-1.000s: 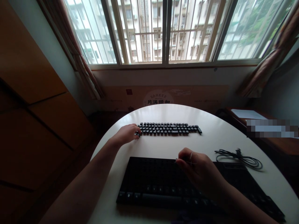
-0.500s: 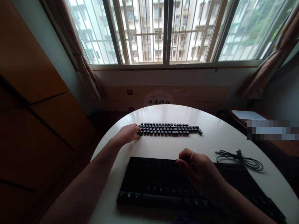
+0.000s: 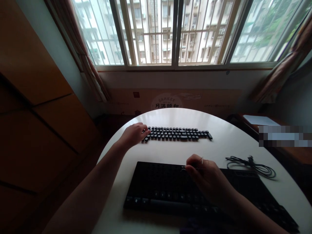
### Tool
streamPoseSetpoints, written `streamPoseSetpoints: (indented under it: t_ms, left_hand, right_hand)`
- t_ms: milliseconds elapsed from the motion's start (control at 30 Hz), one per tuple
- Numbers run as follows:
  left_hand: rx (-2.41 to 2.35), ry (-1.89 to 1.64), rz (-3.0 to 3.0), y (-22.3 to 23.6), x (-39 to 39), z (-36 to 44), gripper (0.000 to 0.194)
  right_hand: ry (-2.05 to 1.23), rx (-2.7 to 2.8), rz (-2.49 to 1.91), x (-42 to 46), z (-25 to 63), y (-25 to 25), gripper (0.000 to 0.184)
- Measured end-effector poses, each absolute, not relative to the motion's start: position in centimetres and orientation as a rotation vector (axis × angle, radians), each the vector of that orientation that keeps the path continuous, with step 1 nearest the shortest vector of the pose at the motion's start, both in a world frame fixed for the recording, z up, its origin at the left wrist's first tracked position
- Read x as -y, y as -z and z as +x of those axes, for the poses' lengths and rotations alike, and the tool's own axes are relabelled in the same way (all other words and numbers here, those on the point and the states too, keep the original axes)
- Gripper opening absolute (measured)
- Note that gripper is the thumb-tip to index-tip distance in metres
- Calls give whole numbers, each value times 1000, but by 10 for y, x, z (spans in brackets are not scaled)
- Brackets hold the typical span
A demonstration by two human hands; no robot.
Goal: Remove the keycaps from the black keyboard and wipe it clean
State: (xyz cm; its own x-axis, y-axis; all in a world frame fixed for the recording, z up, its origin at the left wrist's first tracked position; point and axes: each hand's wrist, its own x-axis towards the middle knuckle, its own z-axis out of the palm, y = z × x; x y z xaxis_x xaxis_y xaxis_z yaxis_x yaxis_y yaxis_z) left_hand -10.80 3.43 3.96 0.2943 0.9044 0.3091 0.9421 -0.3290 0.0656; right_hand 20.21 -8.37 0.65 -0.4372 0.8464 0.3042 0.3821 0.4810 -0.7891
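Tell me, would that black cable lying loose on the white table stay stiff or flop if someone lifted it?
The cable would probably flop: it lies in loose, uneven loops on the table, so it looks thin and limp. It likely weighs little for its length, and a push would probably drag the loops about, not slide it as one piece. Its plug end might dangle.

A black cable (image 3: 251, 164) lies coiled on the right side of the round white table (image 3: 229, 146). Beyond the table's far edge a printed board (image 3: 168, 102) leans along the wall under the barred window (image 3: 175, 32). Curtains (image 3: 91, 74) hang at both ends of the window. A wooden cabinet (image 3: 36, 107) fills the left. At right, white paper (image 3: 259, 120) rests on a dark side table (image 3: 292, 156).
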Motion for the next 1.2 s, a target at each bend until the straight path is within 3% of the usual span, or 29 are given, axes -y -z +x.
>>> streamPoseSetpoints:
  t_ms: [133, 300, 500, 800, 1200]
  left_hand:
    - [1630, 500, -2540, -41, -10, -64, 39]
    - [1419, 332, -2862, -23, 20, -8, 36]
    - [1369, 133, -3035, 0, 21, 10, 36]
    - [1361, 158, -3039, 3, 18, 8, 37]
    - [1352, 163, -3004, 9, 17, 7, 38]
  right_hand:
    - [-1134, 1915, -909, 90, 191, 3, 31]
    - [-1427, 1806, -812, 100, 174, 15, 31]
    - [-1462, 1834, -813, 103, 161, 22, 29]
    - [-1467, 1835, -882, 103, 152, 19, 26]
    - [-1176, 2205, -877, 106, 152, 3, 15]
